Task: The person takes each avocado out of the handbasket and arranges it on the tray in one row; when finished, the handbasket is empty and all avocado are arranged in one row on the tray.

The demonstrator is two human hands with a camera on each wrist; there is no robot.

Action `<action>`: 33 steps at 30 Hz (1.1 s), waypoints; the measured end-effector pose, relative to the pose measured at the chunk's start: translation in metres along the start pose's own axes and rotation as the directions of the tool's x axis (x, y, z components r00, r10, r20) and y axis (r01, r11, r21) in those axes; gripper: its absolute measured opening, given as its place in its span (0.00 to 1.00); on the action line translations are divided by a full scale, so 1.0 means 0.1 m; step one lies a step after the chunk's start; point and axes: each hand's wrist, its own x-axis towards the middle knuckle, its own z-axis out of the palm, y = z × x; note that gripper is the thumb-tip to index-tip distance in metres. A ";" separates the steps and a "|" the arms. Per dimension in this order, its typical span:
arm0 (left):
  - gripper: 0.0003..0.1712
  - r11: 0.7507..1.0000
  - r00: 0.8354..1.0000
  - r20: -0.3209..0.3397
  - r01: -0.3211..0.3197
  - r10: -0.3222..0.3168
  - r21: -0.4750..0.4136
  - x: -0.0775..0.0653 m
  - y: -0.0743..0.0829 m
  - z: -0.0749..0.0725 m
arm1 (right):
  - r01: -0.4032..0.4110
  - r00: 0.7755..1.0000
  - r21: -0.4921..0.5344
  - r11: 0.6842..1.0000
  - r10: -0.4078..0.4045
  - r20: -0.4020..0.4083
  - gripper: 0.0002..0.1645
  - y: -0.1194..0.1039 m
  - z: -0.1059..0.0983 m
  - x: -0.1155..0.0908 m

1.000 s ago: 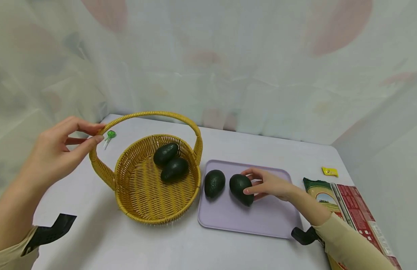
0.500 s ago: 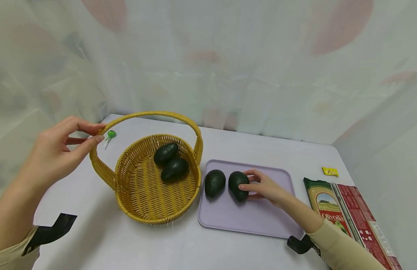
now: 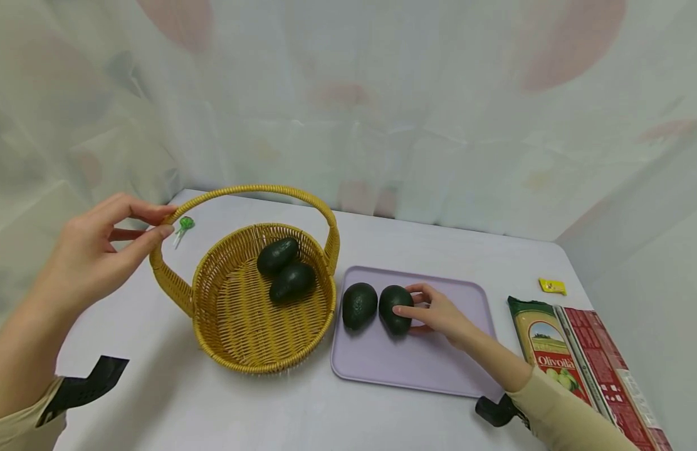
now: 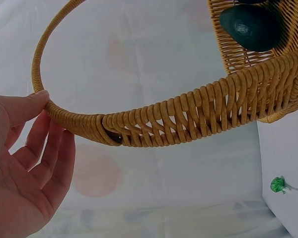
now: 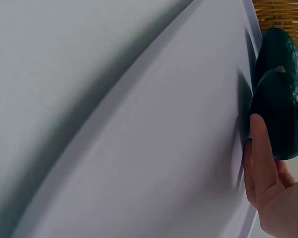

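Right hand (image 3: 440, 314) has shifted left, curled round an avocado (image 3: 392, 299) — left hand (image 3: 91, 257) pinches the basket handle (image 3: 257, 188).

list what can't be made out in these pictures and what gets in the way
Head view: right side of the held avocado, covered by the right grip.
Head view: lower part of the green-and-red bag, behind the right sleeve.
Head view: print on the yellow packet, too small to read.
Left wrist view: much of the basket, cut off by the top and right edges.
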 end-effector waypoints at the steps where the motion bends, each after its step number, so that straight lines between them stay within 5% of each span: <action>1: 0.14 1.000 1.000 0.001 -0.001 0.001 0.003 0.00 0.00 0.00 | 0.002 1.000 -0.017 1.000 -0.002 -0.008 0.39 -0.01 0.01 0.00; 10: 0.13 1.000 1.000 0.002 -0.009 0.009 -0.004 0.01 0.00 0.00 | 0.025 0.998 -0.142 0.990 -0.032 -0.047 0.36 -0.04 0.01 -0.01; 33: 0.15 1.000 1.000 -0.001 -0.015 0.015 -0.024 0.01 -0.01 -0.01 | 0.012 0.999 -0.115 0.993 -0.016 -0.038 0.34 0.01 0.03 -0.01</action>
